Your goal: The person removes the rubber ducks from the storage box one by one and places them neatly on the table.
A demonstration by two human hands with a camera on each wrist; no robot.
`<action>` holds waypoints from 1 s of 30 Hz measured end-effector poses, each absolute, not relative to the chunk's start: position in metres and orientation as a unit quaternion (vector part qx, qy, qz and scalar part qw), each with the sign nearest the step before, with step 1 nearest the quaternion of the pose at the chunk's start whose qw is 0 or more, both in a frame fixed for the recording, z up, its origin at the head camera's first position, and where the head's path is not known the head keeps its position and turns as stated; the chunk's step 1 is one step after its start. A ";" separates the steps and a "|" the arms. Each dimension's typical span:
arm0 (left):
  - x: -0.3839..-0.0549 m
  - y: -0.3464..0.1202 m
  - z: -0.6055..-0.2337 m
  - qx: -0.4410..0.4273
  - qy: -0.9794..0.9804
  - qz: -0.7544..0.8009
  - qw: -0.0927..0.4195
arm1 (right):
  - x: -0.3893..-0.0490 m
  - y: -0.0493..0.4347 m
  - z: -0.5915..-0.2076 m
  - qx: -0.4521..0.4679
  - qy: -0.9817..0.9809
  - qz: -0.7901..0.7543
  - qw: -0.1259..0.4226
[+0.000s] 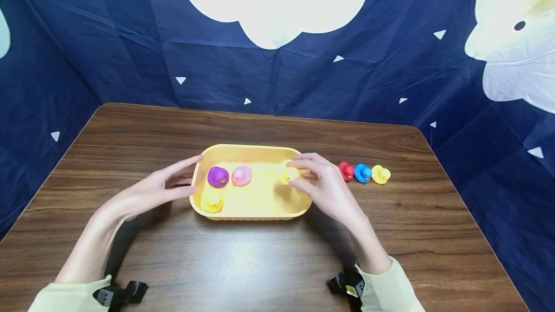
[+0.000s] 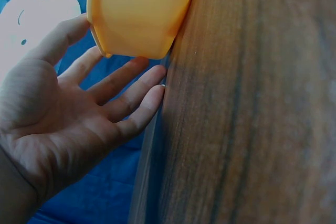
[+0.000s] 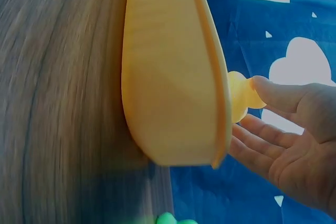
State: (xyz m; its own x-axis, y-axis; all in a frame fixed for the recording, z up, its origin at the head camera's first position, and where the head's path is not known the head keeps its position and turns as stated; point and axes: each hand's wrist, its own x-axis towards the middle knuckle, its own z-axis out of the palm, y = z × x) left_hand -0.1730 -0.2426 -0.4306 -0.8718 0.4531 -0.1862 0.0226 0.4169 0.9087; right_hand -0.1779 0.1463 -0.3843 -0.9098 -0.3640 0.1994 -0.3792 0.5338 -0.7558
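Observation:
A yellow plastic basin (image 1: 256,206) stands on the wooden table. Inside its left half sit a purple rubber duck (image 1: 218,177), a pink rubber duck (image 1: 241,175) and a yellow rubber duck (image 1: 212,202). My left hand (image 1: 149,190) rests against the basin's left end, fingers loosely spread, the thumb at the rim in the left wrist view. Over the basin's right end my right hand (image 1: 323,184) pinches another yellow rubber duck (image 3: 240,95) between thumb and fingers. In the right wrist view this duck shows just above the rim, partly hidden by it.
To the right of the basin, a red duck (image 1: 346,171), a blue duck (image 1: 363,173) and a yellow duck (image 1: 381,175) form a row on the table (image 1: 412,235). A green rounded thing (image 3: 168,219) peeks in at the right wrist view's bottom edge. Dark blue cloth (image 1: 217,66) hangs behind.

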 end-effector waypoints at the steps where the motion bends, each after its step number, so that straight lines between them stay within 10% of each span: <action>1: -0.173 -0.243 -0.431 0.144 0.817 0.518 0.207 | -0.178 0.150 -0.384 0.210 -0.876 0.433 0.012; 30: -0.173 -0.242 -0.430 0.138 0.817 0.518 0.212 | -0.175 0.196 -0.384 0.171 -0.890 0.420 0.036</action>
State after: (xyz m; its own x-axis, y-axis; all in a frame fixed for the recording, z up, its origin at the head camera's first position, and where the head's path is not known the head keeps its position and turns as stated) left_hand -0.1730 -0.2422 -0.4296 -0.8723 0.4445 -0.2036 0.0058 0.4259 0.9047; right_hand -0.1748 0.1963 -0.3841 -0.9388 -0.2750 0.2075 -0.3349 0.5877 -0.7365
